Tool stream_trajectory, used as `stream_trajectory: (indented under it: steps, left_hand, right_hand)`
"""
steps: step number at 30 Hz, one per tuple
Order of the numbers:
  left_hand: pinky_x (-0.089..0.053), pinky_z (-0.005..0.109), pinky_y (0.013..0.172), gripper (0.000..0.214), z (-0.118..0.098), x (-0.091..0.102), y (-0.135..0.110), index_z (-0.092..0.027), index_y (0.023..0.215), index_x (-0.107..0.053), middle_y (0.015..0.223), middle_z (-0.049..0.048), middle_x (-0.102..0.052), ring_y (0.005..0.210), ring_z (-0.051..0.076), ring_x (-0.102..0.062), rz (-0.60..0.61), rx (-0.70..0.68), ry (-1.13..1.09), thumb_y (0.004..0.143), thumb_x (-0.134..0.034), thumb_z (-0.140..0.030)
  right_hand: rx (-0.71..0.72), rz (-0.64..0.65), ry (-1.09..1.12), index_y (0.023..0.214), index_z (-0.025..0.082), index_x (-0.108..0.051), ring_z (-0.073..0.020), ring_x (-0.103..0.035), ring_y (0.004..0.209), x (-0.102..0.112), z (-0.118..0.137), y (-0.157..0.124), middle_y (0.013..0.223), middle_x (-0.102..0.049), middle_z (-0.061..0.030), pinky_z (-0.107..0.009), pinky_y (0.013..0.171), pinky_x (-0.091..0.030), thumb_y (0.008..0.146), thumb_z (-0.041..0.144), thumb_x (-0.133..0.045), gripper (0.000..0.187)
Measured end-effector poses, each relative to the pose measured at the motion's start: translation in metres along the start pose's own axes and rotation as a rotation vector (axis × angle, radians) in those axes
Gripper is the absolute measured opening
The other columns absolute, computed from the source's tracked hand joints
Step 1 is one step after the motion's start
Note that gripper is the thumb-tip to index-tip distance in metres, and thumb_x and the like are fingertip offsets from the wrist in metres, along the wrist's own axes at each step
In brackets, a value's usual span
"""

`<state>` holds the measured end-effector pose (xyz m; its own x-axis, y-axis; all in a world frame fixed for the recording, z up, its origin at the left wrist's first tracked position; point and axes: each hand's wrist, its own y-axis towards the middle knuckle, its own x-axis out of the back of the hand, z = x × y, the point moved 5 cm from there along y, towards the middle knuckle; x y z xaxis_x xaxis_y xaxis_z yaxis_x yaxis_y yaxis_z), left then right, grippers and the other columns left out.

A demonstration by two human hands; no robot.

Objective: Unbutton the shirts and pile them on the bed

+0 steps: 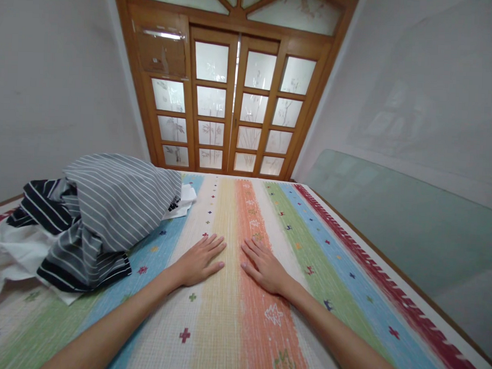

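Note:
My left hand (201,261) lies palm down on a striped, multicoloured bed cover (220,323), fingers stretched out over the cream and yellow bands. Across from it, my right hand (263,265) rests flat on the orange band, its fingers angled inward. A narrow strip of cover separates the two hands, and neither one holds anything. To the left of my left hand sits a heaped bundle of clothes (124,202). Its top layer is grey with thin white stripes, with black striped parts and white cloth (21,246) showing at the side.
Beyond the far edge of the bed stand wooden doors (232,119) with frosted, patterned panes. A pale green headboard-like panel (390,211) runs along the right side. White walls (59,81) rise on both sides.

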<state>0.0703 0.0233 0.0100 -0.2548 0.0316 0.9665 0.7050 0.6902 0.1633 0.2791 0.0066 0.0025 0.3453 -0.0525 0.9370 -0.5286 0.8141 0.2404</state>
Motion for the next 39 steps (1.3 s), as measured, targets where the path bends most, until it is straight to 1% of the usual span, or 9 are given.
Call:
stream_trajectory:
  steps: [6,12,18,24,35,39]
  left_hand:
    - [-0.017,0.045,0.117,0.063,-0.0017,0.0015,0.0005,-0.023,0.148,-0.032,0.155,0.0073,-0.028,0.144,0.025,-0.022,0.026,0.030,0.000,0.096,-0.028,-0.057]
    - [-0.019,0.045,0.117,0.062,-0.0027,0.0018,-0.0001,-0.022,0.148,-0.033,0.154,0.0077,-0.030,0.144,0.026,-0.022,0.021,0.033,-0.001,0.096,-0.029,-0.056]
    - [-0.019,0.044,0.117,0.062,-0.0018,0.0007,-0.0005,-0.022,0.148,-0.033,0.154,0.0072,-0.030,0.144,0.025,-0.023,0.008,0.020,0.008,0.096,-0.029,-0.056]
    - [-0.020,0.044,0.117,0.062,0.0000,-0.0016,-0.0002,-0.021,0.148,-0.032,0.155,0.0073,-0.030,0.144,0.025,-0.023,0.006,0.015,0.022,0.096,-0.029,-0.056]
    - [-0.021,0.045,0.116,0.062,-0.0024,0.0011,-0.0010,-0.021,0.147,-0.034,0.154,0.0079,-0.031,0.143,0.026,-0.024,0.002,0.015,0.028,0.096,-0.029,-0.056]
    - [-0.021,0.045,0.116,0.061,-0.0018,0.0004,-0.0007,-0.021,0.147,-0.034,0.154,0.0077,-0.031,0.143,0.026,-0.025,-0.012,0.007,0.034,0.096,-0.030,-0.056]
  right_hand:
    - [-0.013,-0.002,0.000,0.145,0.017,-0.041,-0.0274,-0.025,0.143,0.0024,0.0018,-0.0004,0.151,-0.035,-0.0119,-0.050,0.116,-0.022,0.096,0.047,-0.040,0.057]
    - [-0.019,0.017,-0.007,0.144,0.015,-0.042,-0.0288,-0.026,0.142,0.0033,0.0037,-0.0005,0.151,-0.034,-0.0130,-0.051,0.116,-0.023,0.096,0.046,-0.039,0.057]
    - [-0.016,-0.002,-0.004,0.144,0.017,-0.042,-0.0280,-0.026,0.142,0.0031,0.0035,-0.0010,0.151,-0.035,-0.0124,-0.051,0.116,-0.023,0.096,0.044,-0.041,0.055]
    - [-0.004,-0.007,-0.053,0.144,0.015,-0.043,-0.0278,-0.028,0.142,0.0031,0.0040,-0.0007,0.150,-0.036,-0.0125,-0.050,0.116,-0.025,0.097,0.045,-0.039,0.056]
    - [0.002,-0.023,-0.061,0.144,0.017,-0.042,-0.0266,-0.027,0.142,0.0000,0.0011,-0.0018,0.151,-0.036,-0.0109,-0.049,0.116,-0.026,0.097,0.046,-0.039,0.055]
    - [0.000,-0.011,-0.071,0.144,0.016,-0.042,-0.0273,-0.027,0.142,0.0005,0.0020,-0.0016,0.151,-0.036,-0.0115,-0.049,0.116,-0.026,0.097,0.046,-0.039,0.056]
